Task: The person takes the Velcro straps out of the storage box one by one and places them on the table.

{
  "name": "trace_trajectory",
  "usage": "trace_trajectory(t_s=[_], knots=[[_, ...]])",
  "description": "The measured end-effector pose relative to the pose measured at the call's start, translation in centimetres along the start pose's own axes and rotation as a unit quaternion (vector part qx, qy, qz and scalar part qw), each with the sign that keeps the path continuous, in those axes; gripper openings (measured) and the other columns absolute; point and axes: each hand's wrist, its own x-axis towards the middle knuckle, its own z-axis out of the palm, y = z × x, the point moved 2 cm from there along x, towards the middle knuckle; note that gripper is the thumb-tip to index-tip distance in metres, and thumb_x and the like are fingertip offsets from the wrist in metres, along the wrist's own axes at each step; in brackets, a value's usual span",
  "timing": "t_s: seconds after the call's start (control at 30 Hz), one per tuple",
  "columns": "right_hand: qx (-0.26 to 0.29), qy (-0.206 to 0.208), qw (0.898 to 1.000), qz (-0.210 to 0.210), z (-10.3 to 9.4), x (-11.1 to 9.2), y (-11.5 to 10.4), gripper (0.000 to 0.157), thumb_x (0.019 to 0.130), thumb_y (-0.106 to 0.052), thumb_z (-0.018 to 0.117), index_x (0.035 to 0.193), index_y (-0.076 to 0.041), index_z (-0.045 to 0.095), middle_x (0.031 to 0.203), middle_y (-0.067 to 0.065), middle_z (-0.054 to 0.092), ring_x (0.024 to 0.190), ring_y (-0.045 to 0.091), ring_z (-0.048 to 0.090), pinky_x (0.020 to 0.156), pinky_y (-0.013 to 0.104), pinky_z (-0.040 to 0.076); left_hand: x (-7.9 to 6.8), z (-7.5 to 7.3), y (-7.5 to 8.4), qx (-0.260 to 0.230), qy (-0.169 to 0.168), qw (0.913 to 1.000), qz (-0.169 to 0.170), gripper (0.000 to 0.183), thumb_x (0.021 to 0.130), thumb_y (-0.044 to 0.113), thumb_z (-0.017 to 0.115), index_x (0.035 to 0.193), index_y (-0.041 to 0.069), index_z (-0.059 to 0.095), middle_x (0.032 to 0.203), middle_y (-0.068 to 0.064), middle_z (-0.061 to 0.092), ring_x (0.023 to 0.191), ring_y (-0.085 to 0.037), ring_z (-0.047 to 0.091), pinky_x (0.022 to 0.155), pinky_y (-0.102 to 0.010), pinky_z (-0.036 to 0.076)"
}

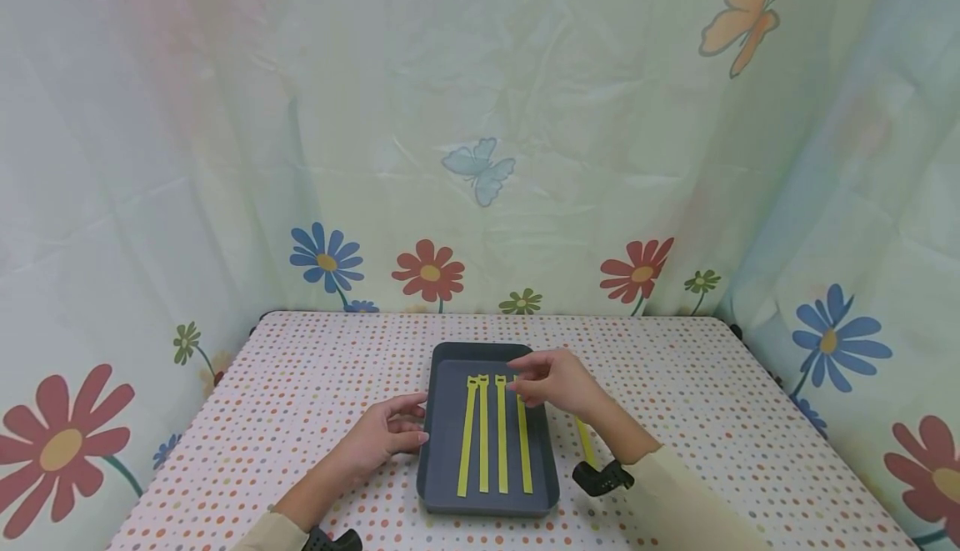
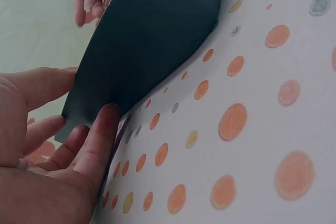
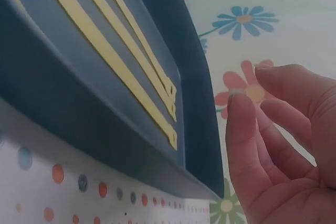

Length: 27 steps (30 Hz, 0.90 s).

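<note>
In the head view, my right hand (image 1: 555, 383) partly covers the top of the rightmost yellow strip (image 1: 524, 451) in the tray (image 1: 447, 418), and my right forearm (image 1: 622, 426) hides some of the loose strip (image 1: 586, 443) beside it. From the left wrist, my left hand (image 1: 381, 434) is cut off at the left edge, and the tray's outer wall (image 2: 147, 30) conceals the inside. From the right wrist, three strips run out past the top edge; another barely shows above the near wall.

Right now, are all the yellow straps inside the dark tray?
No, one yellow strap lies on the dotted table to the right of the tray.
</note>
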Motion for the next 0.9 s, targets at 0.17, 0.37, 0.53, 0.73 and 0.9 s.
trace_trajectory(t_s=[0.17, 0.37, 0.53, 0.73, 0.9], knots=[[-0.017, -0.018, 1.000, -0.017, 0.6, 0.7, -0.3, 0.041, 0.090, -0.016, 0.080, 0.125, 0.002, 0.071, 0.093, 0.010, 0.077, 0.084, 0.032, 0.076, 0.075, 0.042, 0.065, 0.0, 0.0, 0.1, -0.004, 0.001, 1.0000, -0.003, 0.072, 0.089, 0.008, 0.078, 0.152, 0.000, 0.044, 0.131, -0.020, 0.054, 0.100, -0.014, 0.065, 0.086, -0.033, 0.061], [-0.046, -0.066, 0.995, -0.065, 1.6, 1.7, -0.7, 0.038, 0.089, -0.016, 0.081, 0.122, 0.002, 0.073, 0.097, 0.008, 0.078, 0.086, 0.025, 0.075, 0.077, 0.041, 0.063, -0.2, 0.1, 0.4, 0.001, -0.001, 1.0000, -0.004, 0.072, 0.090, 0.007, 0.076, 0.153, -0.002, 0.043, 0.132, -0.022, 0.054, 0.101, -0.014, 0.066, 0.087, -0.034, 0.062], [-0.085, -0.105, 0.985, -0.103, 2.6, 2.6, -1.1, 0.035, 0.088, -0.017, 0.082, 0.119, -0.002, 0.076, 0.101, 0.007, 0.079, 0.090, 0.014, 0.073, 0.076, 0.027, 0.060, -0.3, 0.2, 0.5, 0.000, -0.005, 1.0000, -0.003, 0.072, 0.091, 0.006, 0.075, 0.153, -0.003, 0.041, 0.132, -0.022, 0.055, 0.102, -0.015, 0.067, 0.088, -0.036, 0.062], [-0.131, -0.162, 0.970, -0.128, 3.8, 3.5, -1.8, 0.033, 0.086, -0.013, 0.083, 0.118, -0.005, 0.076, 0.111, 0.012, 0.077, 0.092, 0.011, 0.073, 0.078, 0.024, 0.060, -0.1, 0.2, 0.3, -0.011, -0.009, 0.9999, -0.002, 0.071, 0.092, 0.007, 0.075, 0.154, -0.002, 0.041, 0.133, -0.022, 0.054, 0.105, -0.017, 0.068, 0.088, -0.036, 0.062], [-0.157, -0.206, 0.955, -0.141, 4.7, 4.2, -2.1, 0.030, 0.083, -0.007, 0.084, 0.112, -0.005, 0.078, 0.108, 0.012, 0.077, 0.093, 0.018, 0.074, 0.077, 0.020, 0.058, -0.1, 0.1, 0.2, -0.008, -0.007, 0.9999, -0.001, 0.072, 0.091, 0.007, 0.076, 0.154, -0.002, 0.040, 0.133, -0.023, 0.054, 0.105, -0.018, 0.068, 0.088, -0.036, 0.062]])
